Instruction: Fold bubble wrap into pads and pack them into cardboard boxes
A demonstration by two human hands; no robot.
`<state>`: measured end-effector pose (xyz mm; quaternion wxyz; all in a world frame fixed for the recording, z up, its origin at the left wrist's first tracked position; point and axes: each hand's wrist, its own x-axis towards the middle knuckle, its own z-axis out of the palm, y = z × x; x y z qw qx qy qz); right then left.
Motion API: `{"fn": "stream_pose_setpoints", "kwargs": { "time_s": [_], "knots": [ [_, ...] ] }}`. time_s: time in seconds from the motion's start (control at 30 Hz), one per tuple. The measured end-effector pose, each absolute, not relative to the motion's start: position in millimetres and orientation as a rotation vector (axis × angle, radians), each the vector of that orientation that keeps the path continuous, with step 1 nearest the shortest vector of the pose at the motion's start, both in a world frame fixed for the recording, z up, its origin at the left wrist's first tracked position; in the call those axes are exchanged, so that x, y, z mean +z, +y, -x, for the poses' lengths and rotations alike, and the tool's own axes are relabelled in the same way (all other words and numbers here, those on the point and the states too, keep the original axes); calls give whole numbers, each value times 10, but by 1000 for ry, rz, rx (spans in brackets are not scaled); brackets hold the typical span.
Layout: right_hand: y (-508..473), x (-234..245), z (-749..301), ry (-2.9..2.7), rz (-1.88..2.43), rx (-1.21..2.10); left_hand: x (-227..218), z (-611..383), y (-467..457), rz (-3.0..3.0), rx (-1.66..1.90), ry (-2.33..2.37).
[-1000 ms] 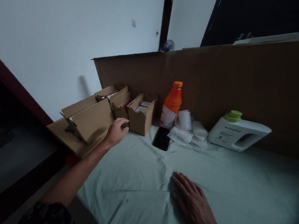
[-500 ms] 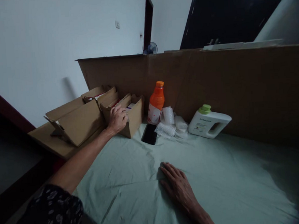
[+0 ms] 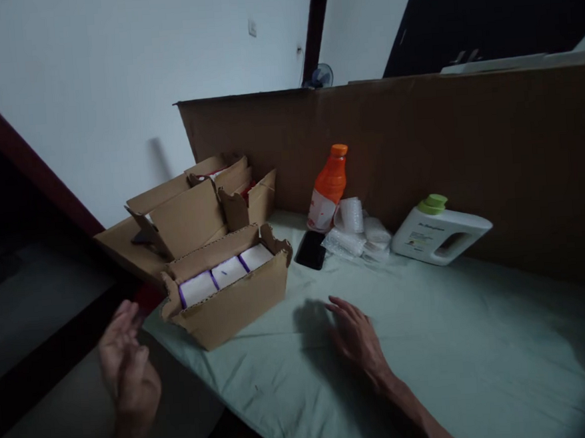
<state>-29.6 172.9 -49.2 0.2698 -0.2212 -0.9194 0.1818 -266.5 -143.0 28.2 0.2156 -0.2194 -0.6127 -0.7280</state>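
Observation:
A long open cardboard box (image 3: pixel 243 309) now stands near the left front edge of the cloth-covered table. Inside it sit three white packs with purple edges (image 3: pixel 229 273), side by side. To the left of this box, beyond the table edge, my left hand (image 3: pixel 128 364) is raised and touches nothing, its fingers apart and slightly blurred. My right hand (image 3: pixel 358 338) hovers over the green cloth (image 3: pixel 433 369), right of the box. Its fingers are loosely spread, with a shadow beneath and nothing held.
More open cardboard boxes (image 3: pixel 187 220) stand behind at the left. An orange bottle (image 3: pixel 331 183), a black phone (image 3: pixel 311 250), bubble wrap (image 3: pixel 351 231) and a white jug with green cap (image 3: pixel 438 232) line the back. A tall cardboard panel (image 3: pixel 391 132) rises behind them.
The box with the white packs has come forward from the row at the back left. My left hand has let go of it and moved left. My right hand has lifted off the cloth.

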Motion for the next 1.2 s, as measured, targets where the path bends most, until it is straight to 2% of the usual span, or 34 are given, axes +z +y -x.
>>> {"fn": "stream_pose_setpoints", "kwargs": {
  "time_s": [0.13, 0.3, 0.4, 0.53, 0.7, 0.8, 0.97, 1.2],
  "knots": [
    [1498, -220, 942, -2347, 474, 1026, 14, 2473, -1421, 502, -2337, -1992],
    [1320, 68, 1410, -2296, 328, 1226, -57, 2407, -1294, 565, -2374, -2368],
    [1254, 74, 1151, -2231, 380, 1243, -110, 2346, -1192, 606, -2369, -2397],
    [1235, -17, 297, -2148, 668, 1138, -141, 2066, -958, 764, -2433, -2541],
    [1414, -28, -783, -2024, 1118, 928, 92, 1670, -266, 1693, -2345, -2441],
    [1549, -20, -1076, -1908, 1269, 861, 213, 1551, 313, 1994, -2318, -2301],
    [1846, -79, -1155, -1810, 1209, 927, 104, 1537, 1022, 1911, -2330, -2223],
    [2769, 194, -1271, -1796, 1104, 1008, -371, 1525, 1037, 1679, -2287, -2343]
  ]
}}
